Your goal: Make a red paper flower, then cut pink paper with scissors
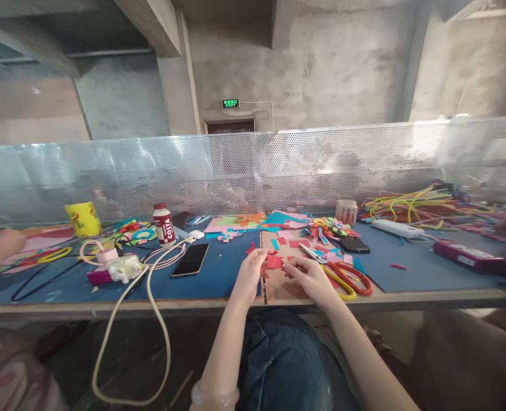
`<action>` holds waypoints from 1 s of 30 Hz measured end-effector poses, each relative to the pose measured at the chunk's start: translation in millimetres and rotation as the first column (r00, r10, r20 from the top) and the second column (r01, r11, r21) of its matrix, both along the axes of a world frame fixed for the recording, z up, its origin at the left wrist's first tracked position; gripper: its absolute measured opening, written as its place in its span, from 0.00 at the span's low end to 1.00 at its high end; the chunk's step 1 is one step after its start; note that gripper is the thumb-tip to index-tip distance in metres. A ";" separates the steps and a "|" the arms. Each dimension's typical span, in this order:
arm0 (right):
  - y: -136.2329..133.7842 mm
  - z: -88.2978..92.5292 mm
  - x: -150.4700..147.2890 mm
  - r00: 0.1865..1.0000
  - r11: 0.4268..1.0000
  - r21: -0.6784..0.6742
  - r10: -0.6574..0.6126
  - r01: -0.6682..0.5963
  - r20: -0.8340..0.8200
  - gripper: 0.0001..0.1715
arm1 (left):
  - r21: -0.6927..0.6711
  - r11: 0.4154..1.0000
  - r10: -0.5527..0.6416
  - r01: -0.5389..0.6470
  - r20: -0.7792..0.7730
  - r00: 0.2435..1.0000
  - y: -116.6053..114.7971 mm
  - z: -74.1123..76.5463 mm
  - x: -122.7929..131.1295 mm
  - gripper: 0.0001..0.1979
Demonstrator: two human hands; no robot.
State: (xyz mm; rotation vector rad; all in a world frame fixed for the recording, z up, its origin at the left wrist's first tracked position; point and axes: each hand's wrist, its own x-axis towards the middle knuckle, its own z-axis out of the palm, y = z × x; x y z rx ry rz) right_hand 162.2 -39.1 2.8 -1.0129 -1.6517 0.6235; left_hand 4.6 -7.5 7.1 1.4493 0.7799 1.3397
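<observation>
1. The right hand [308, 277] has thumb and fingertips drawn together on the right edge of a small piece of red paper [274, 262].
2. The left hand [251, 274] pinches the same paper at its left side, its fingers nearly closed.
3. The red paper is between the two hands, above the brown part of the tabletop [278, 294], near the front edge.
4. Just beyond the right hand lie scissors [313, 253], among paper scraps.
5. Farther back are a many-coloured paper flower [321, 227], a dark phone [354, 245] and a clear jar [346, 211].
6. To the left, a black-screened phone [191, 260] lies near a red-brown bottle [163, 225]; a pale cable [152, 285] loops over the edge.
7. To the right are a white power strip [397, 229] and a purple box [467, 254].
8. A co-worker's hand [0, 251] is at far left.
9. A perforated metal panel [253, 165] stands behind.
</observation>
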 end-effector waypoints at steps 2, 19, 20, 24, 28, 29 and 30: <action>-0.6 -0.3 1.1 1.000 1.000 -0.005 0.014 -0.014 -0.015 0.17 | -0.001 1.000 -0.011 0.011 -0.001 1.000 0.1 -0.5 0.0 0.15; 8.1 7.8 -11.0 0.988 1.000 0.003 -0.020 0.020 -0.152 0.13 | 0.047 0.998 -0.047 0.048 -0.030 0.998 -3.8 0.4 -0.6 0.12; 8.8 7.8 -11.9 0.986 1.000 -0.004 -0.020 0.020 -0.163 0.14 | 0.043 0.998 -0.054 0.055 -0.023 0.998 -4.0 0.7 -0.4 0.12; 10.3 6.1 -12.9 0.976 0.997 -0.079 -0.043 0.026 -0.216 0.17 | 0.033 0.997 -0.075 0.074 0.009 0.997 -5.8 2.1 -0.7 0.13; 10.6 3.2 -11.8 0.964 0.990 -0.136 -0.055 0.020 -0.260 0.17 | 0.049 0.996 -0.079 0.079 0.006 0.997 -7.8 3.2 -1.7 0.11; 10.8 2.3 -11.5 0.962 0.990 -0.144 -0.054 0.016 -0.267 0.17 | 0.054 0.995 -0.079 0.078 0.002 0.997 -8.3 3.3 -1.9 0.11; 10.9 1.4 -11.1 0.961 0.989 -0.148 -0.053 0.013 -0.270 0.18 | 0.058 0.995 -0.077 0.076 -0.002 0.997 -8.8 3.5 -2.1 0.10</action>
